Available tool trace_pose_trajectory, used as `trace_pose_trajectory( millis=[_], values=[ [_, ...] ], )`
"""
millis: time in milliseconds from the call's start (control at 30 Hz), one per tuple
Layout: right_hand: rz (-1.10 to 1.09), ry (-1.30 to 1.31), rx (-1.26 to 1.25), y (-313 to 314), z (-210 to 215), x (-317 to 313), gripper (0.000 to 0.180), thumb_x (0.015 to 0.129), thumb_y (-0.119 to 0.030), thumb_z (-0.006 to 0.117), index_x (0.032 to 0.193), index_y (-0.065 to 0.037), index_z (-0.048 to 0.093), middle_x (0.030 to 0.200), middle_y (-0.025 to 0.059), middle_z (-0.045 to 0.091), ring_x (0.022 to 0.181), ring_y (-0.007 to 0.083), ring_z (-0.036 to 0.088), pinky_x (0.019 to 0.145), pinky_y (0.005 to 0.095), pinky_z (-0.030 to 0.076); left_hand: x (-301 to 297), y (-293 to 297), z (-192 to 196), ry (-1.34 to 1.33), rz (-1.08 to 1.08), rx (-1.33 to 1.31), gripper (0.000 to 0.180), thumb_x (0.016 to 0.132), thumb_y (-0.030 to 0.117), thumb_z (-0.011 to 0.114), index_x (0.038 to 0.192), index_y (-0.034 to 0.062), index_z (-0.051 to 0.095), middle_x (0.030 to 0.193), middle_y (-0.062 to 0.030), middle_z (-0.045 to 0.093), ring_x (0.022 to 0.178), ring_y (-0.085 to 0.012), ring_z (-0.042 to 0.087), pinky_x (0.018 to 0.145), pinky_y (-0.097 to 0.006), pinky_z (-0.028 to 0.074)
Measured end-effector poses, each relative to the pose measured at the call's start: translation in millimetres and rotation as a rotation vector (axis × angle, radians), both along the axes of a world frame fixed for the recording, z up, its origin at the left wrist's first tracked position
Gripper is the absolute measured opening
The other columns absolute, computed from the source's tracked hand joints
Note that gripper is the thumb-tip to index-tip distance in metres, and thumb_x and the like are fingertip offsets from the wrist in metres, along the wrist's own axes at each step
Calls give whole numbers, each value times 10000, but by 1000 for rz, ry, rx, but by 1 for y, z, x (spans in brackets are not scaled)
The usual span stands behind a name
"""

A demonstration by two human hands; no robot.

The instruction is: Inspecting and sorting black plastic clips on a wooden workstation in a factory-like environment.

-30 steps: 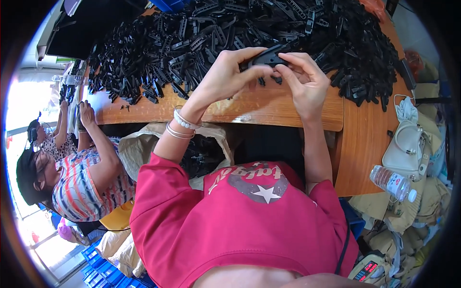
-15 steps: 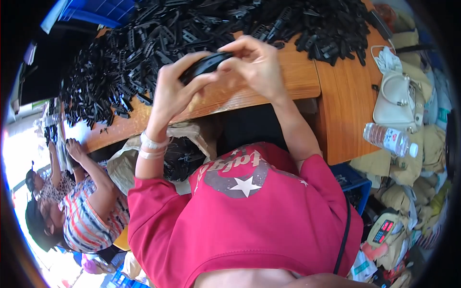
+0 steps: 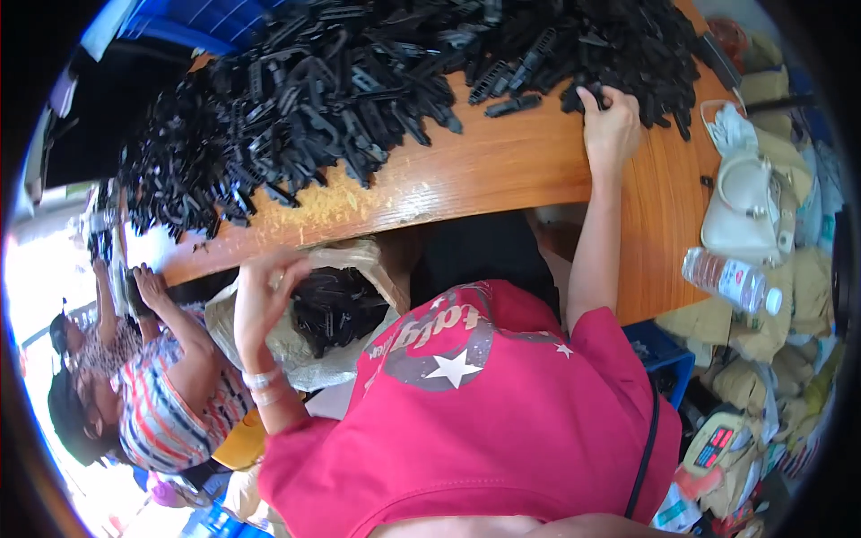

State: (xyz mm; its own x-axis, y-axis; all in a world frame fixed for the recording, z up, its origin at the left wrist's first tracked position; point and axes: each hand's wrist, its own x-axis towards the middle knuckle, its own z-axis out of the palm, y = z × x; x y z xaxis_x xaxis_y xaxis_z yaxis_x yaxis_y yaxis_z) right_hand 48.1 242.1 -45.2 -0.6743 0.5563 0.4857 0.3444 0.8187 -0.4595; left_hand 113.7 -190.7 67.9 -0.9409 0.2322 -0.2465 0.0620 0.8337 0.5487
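Note:
A wide heap of black plastic parts covers the far side of the wooden table. At the right end of the heap, my right hand has its fingers closed on a small black plastic part, mostly covered by the fingers. My left hand, somewhat blurred, hovers beside an open plastic sack below the table edge. Its fingers are apart and nothing shows in them. Inside the sack lie more black parts. One loose black part rests apart from the heap.
A blue crate stands beyond the heap, another blue crate low on the right. Toward the right are a white handbag, a plastic bottle and a calculator-like device. Another person sits at the left.
Both hands held a black part together over the table. Now they are apart: the left has dropped down beside the sack without it, and the right has reached right onto the heap.

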Motion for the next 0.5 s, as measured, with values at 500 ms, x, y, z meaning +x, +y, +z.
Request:
trace_pose_trajectory(
  millis=[500],
  values=[
    [387, 417, -798, -31, 10, 20, 94, 831, -43, 633, 905, 8, 604, 743, 16, 567, 576, 60, 474, 550, 172, 385, -227, 62, -52, 1056, -135, -351, 178, 701, 31, 574, 876, 50, 599, 801, -107, 496, 830, -267, 555, 634, -372, 484]
  ],
)
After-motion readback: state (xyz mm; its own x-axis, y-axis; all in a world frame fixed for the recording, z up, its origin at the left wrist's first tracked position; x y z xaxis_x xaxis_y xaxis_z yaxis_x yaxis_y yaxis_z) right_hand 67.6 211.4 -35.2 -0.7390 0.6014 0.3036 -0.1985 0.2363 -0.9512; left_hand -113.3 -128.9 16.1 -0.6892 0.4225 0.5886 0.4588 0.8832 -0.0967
